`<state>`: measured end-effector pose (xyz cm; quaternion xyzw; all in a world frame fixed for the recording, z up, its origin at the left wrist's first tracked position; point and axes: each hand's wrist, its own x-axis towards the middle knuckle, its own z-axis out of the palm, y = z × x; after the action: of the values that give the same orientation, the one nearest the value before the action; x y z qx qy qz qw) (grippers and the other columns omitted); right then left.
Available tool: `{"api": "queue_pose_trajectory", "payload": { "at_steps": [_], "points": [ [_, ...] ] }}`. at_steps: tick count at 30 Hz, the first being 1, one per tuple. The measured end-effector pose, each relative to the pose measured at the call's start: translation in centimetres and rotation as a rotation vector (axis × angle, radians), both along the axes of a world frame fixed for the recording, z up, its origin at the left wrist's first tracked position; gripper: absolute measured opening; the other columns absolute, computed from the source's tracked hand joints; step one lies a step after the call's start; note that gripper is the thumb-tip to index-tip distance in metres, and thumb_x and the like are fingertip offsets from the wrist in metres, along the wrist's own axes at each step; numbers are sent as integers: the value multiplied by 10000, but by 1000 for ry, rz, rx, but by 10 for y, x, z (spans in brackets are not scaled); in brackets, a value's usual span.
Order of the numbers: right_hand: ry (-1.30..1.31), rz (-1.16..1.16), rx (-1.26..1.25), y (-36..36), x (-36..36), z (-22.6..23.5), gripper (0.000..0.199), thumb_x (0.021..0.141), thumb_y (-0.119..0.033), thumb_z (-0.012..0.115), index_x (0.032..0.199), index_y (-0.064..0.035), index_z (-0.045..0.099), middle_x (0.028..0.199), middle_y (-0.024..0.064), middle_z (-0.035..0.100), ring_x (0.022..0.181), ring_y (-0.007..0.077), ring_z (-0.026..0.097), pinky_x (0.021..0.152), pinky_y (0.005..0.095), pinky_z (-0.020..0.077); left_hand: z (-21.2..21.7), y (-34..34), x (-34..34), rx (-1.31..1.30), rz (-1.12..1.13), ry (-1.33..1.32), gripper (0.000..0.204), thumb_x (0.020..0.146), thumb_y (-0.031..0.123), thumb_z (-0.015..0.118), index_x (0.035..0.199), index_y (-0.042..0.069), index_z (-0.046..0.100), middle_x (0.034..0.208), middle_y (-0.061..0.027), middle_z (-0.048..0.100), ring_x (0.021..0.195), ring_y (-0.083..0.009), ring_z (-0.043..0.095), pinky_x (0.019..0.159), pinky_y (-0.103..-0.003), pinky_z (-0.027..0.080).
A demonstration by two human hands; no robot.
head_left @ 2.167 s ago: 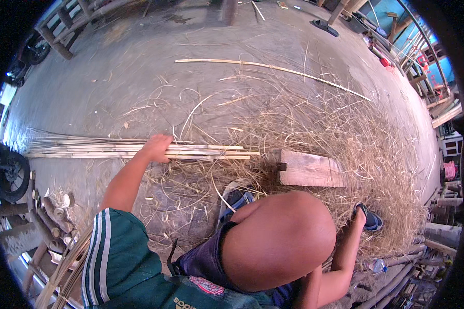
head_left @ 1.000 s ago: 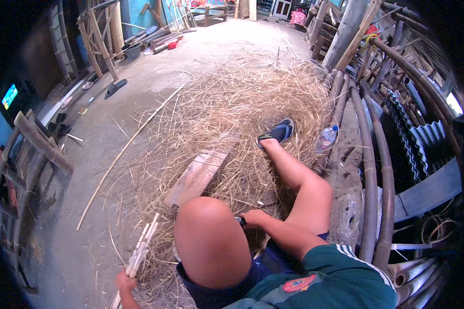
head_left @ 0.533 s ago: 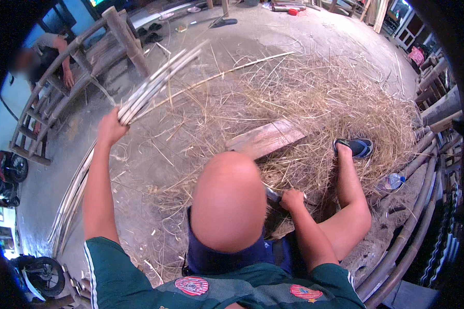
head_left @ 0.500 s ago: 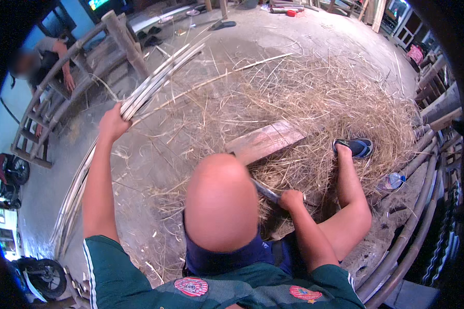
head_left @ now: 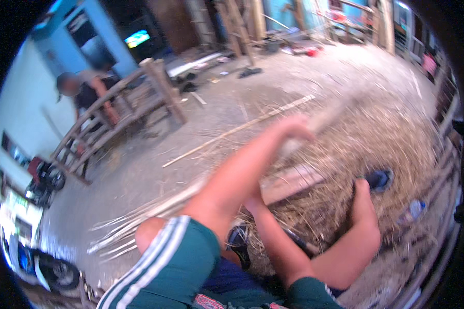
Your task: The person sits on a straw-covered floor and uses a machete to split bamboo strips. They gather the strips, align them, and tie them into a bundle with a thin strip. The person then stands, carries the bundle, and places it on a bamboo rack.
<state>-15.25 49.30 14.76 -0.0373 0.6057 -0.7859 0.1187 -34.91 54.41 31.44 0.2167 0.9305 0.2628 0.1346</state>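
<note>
Left hand [head_left: 296,127] swung rightward with strips [head_left: 166,205] — blurred; right hand [head_left: 253,199] mostly hidden.

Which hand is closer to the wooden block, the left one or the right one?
The right. The right hand, partly hidden, is just beside the left end of the wooden block; the left hand is farther off, past the block's upper side.

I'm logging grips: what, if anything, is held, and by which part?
Left hand: seemingly a bundle of long, pale, thin strips, near its far, blurred end. Right hand: mostly hidden, cannot tell.
</note>
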Motion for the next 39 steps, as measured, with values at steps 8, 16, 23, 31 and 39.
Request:
{"api": "queue_pose_trajectory", "payload": {
  "at_steps": [8, 16, 23, 31, 39],
  "points": [
    [-392, -597, -765, 78, -33, -49, 456, 1020, -363, 534, 1321, -21, 530, 1234, 133, 611, 1148, 270, 604, 989, 425, 528, -67, -3, 128, 11, -148, 166, 869, 765, 614, 772, 1420, 98, 529, 1532, -259, 404, 1415, -433, 387, 1161, -546, 334],
    [-281, -663, -470, 227, -127, 17, 793, 933, -516, 634, 1486, -13, 369, 1458, 229, 460, 1298, 395, 510, 1054, 542, 470, -126, -168, 267, -558, 270, -118, 1297, 646, 630, 856, 1624, 327, 59, 1508, -325, 376, 1378, -476, 401, 1111, -569, 362],
    [2, -300, -1034, 283, -123, 19, 894, 892, -780, 502, 1527, -176, 325, 1585, 135, 326, 1417, 347, 360, 1110, 526, 353, -95, -167, 189, -200, 387, 196, 677, 737, 412, 820, 1313, 151, 577, 1013, -190, 730, 929, -423, 691, 803, -500, 548],
    [-425, -491, -889, 159, -113, -28, 841, 994, -727, 266, 1513, -68, 323, 1339, 241, 567, 1197, 348, 618, 1027, 568, 475, -149, -134, 194, -98, 83, 331, 781, 698, 434, 857, 1377, 164, 583, 1077, -197, 734, 996, -338, 716, 870, -448, 550],
    [-333, -170, -907, 178, -116, -10, 920, 973, -772, 163, 1608, -106, 174, 1568, 238, 347, 1472, 346, 341, 1233, 513, 235, -92, -165, 163, -170, 412, -223, 862, 687, 461, 878, 1434, 172, 557, 1301, -222, 641, 1210, -355, 626, 1050, -435, 468]
  ]
}}
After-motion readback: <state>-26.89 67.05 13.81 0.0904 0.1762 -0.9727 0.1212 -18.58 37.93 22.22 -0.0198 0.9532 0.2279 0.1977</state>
